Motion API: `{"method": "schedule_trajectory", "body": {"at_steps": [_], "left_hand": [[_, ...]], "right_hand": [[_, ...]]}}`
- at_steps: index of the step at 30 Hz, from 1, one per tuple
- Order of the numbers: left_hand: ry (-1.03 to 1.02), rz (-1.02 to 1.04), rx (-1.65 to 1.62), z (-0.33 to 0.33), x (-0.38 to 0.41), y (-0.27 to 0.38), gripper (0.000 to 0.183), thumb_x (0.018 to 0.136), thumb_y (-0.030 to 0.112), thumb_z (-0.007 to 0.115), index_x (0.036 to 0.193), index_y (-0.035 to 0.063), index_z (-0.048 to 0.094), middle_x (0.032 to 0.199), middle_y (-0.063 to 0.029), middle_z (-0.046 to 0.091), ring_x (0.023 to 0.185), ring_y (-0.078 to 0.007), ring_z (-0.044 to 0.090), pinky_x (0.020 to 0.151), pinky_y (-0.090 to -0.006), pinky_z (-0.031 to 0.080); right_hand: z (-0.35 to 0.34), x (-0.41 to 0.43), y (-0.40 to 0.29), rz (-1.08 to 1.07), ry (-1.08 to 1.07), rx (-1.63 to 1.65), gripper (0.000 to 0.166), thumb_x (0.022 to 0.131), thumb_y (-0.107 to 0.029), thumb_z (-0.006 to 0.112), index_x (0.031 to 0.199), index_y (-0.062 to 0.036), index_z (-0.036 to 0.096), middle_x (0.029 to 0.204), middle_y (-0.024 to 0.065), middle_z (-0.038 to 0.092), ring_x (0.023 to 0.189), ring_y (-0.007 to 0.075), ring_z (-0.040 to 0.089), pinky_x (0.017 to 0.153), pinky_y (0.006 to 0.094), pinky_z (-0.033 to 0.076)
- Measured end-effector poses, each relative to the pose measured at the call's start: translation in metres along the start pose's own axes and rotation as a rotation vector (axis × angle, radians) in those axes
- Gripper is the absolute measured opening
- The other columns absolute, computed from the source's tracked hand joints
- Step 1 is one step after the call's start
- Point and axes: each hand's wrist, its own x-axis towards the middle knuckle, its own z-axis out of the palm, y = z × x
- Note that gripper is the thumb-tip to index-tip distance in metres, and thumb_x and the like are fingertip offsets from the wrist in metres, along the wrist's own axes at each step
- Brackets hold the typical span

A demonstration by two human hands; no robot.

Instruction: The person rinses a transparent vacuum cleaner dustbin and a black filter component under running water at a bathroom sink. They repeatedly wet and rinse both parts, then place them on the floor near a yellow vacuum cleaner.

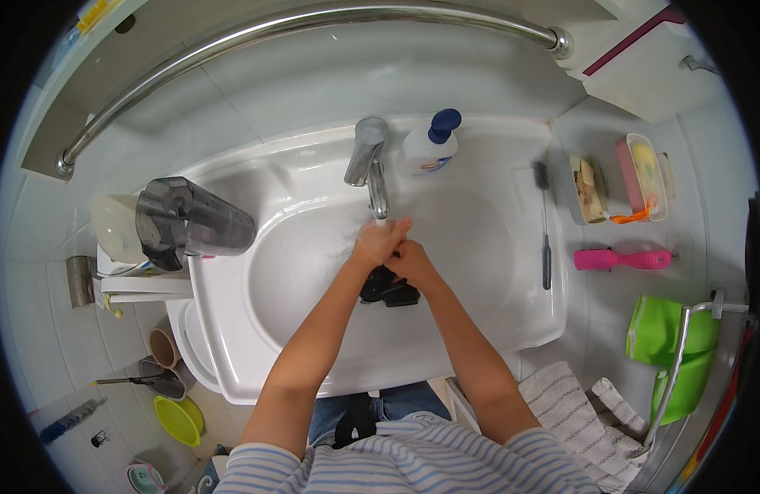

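Under the running chrome faucet [372,148], water falls onto my left hand [375,242] above the white sink basin [306,272]. My right hand [412,262] meets it, its fingers curled around part of a black plastic piece [389,288]. Most of that piece shows below my wrists, low in the basin. My hands hide its upper end, and whether my left hand also grips it cannot be seen.
A white soap pump bottle [430,148] stands right of the faucet. A grey transparent tank [198,216] sits on the left rim. On the right ledge lies a thin brush [545,234]. A pink brush [624,258] hangs on the right wall.
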Motion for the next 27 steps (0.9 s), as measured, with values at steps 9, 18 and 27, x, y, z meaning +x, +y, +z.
{"method": "schedule_trajectory", "body": {"at_steps": [9, 18, 27], "left_hand": [[0.07, 0.122, -0.231, 0.0, -0.007, -0.067, 0.036, 0.084, 0.024, 0.044, 0.115, 0.0057, 0.046, 0.102, -0.0126, 0.054, 0.093, -0.0194, 0.051, 0.081, -0.0272, 0.038], [-0.125, -0.091, -1.103, 0.013, -0.03, -0.068, 0.046, 0.088, 0.016, 0.041, 0.131, 0.0103, 0.026, 0.117, -0.0052, 0.043, 0.105, -0.0127, 0.04, 0.083, -0.0234, 0.035], [0.207, -0.325, -0.681, 0.021, 0.006, -0.063, 0.03, 0.085, 0.029, 0.049, 0.102, 0.0042, 0.055, 0.082, 0.0041, 0.053, 0.072, -0.005, 0.046, 0.061, -0.0194, 0.038]], "right_hand": [[-0.016, -0.007, -0.008, 0.015, 0.139, 0.099, 0.014, 0.07, -0.006, 0.05, 0.077, 0.0045, 0.057, 0.057, 0.007, 0.052, 0.047, 0.0122, 0.05, 0.043, 0.0254, 0.044], [-0.015, -0.011, 0.009, -0.08, 0.38, 0.072, 0.016, 0.068, -0.005, 0.05, 0.079, 0.0042, 0.057, 0.054, 0.0073, 0.051, 0.042, 0.0104, 0.045, 0.041, 0.025, 0.038], [-0.009, -0.022, 0.007, -0.044, 0.348, 0.087, 0.023, 0.068, -0.007, 0.052, 0.089, 0.0012, 0.059, 0.053, 0.005, 0.051, 0.045, 0.0089, 0.046, 0.041, 0.0255, 0.039]]}}
